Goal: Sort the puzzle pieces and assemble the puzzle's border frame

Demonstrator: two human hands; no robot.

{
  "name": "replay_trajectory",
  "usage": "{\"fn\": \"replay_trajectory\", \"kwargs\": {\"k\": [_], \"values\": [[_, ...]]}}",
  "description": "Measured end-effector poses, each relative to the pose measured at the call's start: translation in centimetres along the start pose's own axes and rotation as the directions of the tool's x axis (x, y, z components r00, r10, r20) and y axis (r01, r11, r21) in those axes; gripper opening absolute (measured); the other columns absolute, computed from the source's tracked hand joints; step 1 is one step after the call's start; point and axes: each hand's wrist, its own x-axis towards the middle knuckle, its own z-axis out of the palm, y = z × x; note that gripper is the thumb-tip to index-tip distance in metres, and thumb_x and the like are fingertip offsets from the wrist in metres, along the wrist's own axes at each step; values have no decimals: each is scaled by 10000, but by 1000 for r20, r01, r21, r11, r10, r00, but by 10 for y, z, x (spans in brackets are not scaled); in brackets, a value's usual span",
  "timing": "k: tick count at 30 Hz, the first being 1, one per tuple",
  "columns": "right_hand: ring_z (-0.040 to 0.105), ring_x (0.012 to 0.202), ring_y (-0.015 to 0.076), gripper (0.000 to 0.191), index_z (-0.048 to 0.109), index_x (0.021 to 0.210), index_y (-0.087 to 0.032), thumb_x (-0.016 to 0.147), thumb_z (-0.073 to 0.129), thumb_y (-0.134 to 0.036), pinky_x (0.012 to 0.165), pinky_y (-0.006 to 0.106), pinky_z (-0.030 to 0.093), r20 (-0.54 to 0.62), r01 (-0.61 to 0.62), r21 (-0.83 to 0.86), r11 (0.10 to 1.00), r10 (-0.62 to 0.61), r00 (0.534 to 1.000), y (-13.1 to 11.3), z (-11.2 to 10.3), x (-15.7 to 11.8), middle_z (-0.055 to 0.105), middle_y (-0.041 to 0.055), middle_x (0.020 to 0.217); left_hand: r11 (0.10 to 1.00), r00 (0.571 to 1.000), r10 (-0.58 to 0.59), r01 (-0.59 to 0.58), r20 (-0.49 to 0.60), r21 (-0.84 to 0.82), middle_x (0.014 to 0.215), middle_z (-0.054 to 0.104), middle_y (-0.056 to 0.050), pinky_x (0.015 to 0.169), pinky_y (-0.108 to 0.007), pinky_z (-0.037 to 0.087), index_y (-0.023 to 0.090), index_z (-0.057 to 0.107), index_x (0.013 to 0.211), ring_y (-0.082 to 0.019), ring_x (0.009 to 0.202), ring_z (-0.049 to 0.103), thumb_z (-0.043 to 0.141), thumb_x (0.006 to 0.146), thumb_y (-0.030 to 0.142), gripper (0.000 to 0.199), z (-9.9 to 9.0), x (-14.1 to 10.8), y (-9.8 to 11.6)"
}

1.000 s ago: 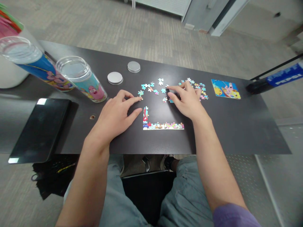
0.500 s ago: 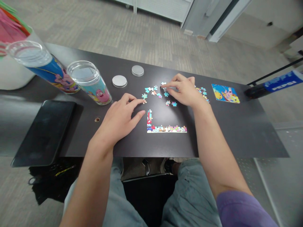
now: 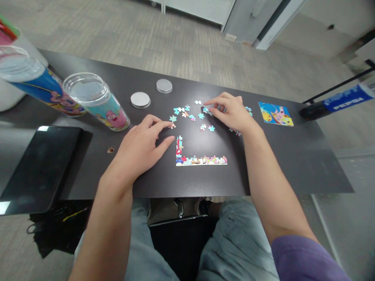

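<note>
Left hand [image 3: 143, 143], spread, is risking splitting the puzzle strip [image 3: 193, 161] alongside by slipping; right hand [image 3: 232, 111]: grip I cannot tell.

A black tablet [image 3: 41, 164] lies on the left of the dark surface [image 3: 293, 164], with two picture-printed, clear-topped cylinders [image 3: 113, 113] behind it, pale round discs [image 3: 140, 100] near these, a blue-labelled Pepsi bottle [image 3: 341, 100] toward the right end and grey floor [image 3: 131, 47] beyond.

Left hand [image 3: 143, 142] palm-down, index [image 3: 162, 125] and thumb [image 3: 166, 147] parted; right hand [image 3: 232, 112] arched, index extended.
</note>
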Motion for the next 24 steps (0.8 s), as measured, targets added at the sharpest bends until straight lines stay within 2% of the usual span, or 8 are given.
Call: {"fn": "replay_trajectory", "kwargs": {"k": [5, 9, 15, 17, 21, 24], "values": [[749, 1398, 416, 441, 874, 1688, -407, 1300, 668, -442, 1267, 647, 490, 46, 82, -10, 997, -81, 996, -39, 15, 1, 803, 147, 1469, 1000, 1000, 8, -8, 1, 8, 1540, 787, -137, 1005, -577, 669, 312, 854, 1586, -305, 991, 780, 665, 1229, 515, 452, 0, 1, 0], [725, 1428, 420, 421, 907, 1645, -424, 1321, 651, -506, 1268, 624, 465, 97, 154, -5, 988, -153, 983, -58, 22, 0, 779, 143, 1500, 1000, 1000, -5, 4, 11, 14, 1545, 778, -134, 1005, -560, 670, 311, 855, 1606, -308, 992, 786, 673, 1226, 510, 466, -1, 2, 1], [751, 1362, 404, 309, 991, 1443, -407, 1249, 755, -451, 1277, 645, 444, 137, 157, 91, 983, -168, 976, -36, 4, -2, 786, 122, 1430, 1000, 1000, -13, 13, 25, 19, 1539, 777, -132, 975, -558, 650, 311, 860, 1601, -311, 1004, 792, 674, 1226, 539, 476, -2, 1, 2], [761, 1313, 401, 284, 988, 1417, -410, 1224, 779, -421, 1287, 668, 453, 92, 125, 99, 987, -134, 987, -27, -4, -2, 801, 110, 1382, 1000, 1000, -6, 6, 16, 21, 1546, 777, -130, 964, -558, 652, 315, 862, 1593, -305, 1001, 792, 671, 1228, 551, 474, -1, 1, 0], [742, 1061, 345, 274, 984, 1360, -375, 1180, 780, -339, 1262, 672, 486, -48, 27, 57, 998, -25, 999, -13, -12, -2, 828, 91, 1245, 1000, 1000, -4, 4, -3, 20, 1545, 784, -132, 971, -575, 662, 318, 863, 1585, -303, 1001, 782, 678, 1228, 562, 470, 2, 0, -2], [728, 1003, 322, 210, 979, 1259, -340, 1151, 800, -320, 1213, 627, 504, -58, -11, 19, 1000, 12, 998, -4, -13, 0, 842, 81, 1180, 1000, 1000, 2, -2, -6, 11, 1536, 787, -137, 993, -593, 676, 318, 864, 1575, -315, 1020, 770, 679, 1227, 562, 464, 2, 0, -3]]}}
